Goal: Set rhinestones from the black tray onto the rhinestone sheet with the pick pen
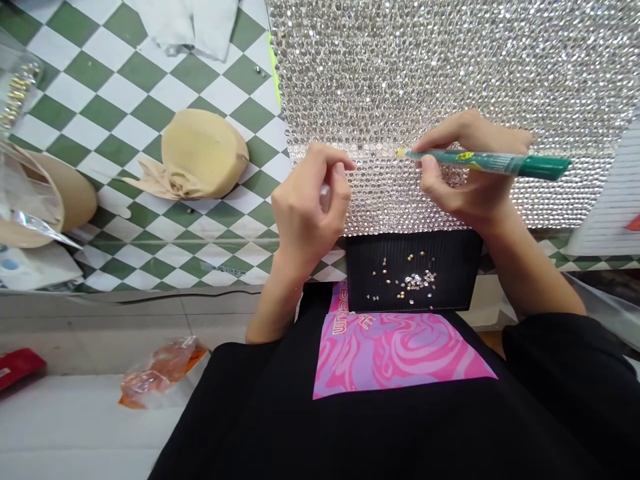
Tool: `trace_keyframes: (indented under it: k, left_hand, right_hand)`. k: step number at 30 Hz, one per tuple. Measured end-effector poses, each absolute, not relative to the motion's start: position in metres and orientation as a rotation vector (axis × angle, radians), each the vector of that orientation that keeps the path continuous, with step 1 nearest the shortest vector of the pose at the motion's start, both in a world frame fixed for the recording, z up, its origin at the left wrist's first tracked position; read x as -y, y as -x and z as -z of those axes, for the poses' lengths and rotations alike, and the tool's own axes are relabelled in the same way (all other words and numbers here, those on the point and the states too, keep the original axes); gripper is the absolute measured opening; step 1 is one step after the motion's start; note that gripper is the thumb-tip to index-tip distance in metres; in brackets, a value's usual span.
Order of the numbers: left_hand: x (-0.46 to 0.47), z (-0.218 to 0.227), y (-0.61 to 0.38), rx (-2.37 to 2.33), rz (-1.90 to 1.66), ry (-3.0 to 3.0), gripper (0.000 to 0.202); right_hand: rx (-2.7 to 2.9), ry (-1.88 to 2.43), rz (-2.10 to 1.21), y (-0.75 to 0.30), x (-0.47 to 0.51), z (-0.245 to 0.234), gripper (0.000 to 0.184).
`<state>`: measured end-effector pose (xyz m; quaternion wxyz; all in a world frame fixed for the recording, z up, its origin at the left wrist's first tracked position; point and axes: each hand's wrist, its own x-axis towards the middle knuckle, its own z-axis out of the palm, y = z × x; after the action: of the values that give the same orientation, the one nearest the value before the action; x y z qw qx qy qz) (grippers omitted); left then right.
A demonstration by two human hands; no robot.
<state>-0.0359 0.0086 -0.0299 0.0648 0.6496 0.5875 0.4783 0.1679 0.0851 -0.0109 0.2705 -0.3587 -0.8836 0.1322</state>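
Observation:
A broad sheet [350, 80] covered in rows of silvery rhinestones lies on the table. My right hand [475, 160] grips a green pen [543, 167] with a printed label, held nearly level. Its pale yellow tip points left, at a band in the sheet where the stones look sparser. Left of that tip, my left hand [313, 203] rests at the sheet's edge, fingers curled and thumb drawn in; what they may hold is hidden. Below the sheet, a black ribbed tray [360, 267] carries loose clear and gold rhinestones [417, 280].
Left on the checked tablecloth [210, 240] sits a beige fabric-covered round object [205, 150]. Farther left stand a beige tub [80, 190] with plastic inside and a bag of gold beads [17, 93]. White cloth [213, 27] lies at the back, lined paper [607, 200] at the right.

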Motion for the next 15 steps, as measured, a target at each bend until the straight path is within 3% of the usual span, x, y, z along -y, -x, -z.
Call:
trace_keyframes:
  k: [4,9,15]
  left_hand:
    - [-0.008,0.029,0.036,-1.765,-1.421,-1.931,0.019]
    - [-0.008,0.029,0.036,-1.744,-1.43,-1.966,0.019]
    - [-0.007,0.028,0.035,-1.729,-1.37,-1.886,0.021]
  right_hand:
    - [2.261,0.901,-0.421,-0.178,-0.075,0.009,0.012]
    - [2.217,0.869,-0.652,-0.201,-0.037,-0.005,0.037]
    - [2.295,0.757,-0.837,-0.217,0.009,-0.008,0.029]
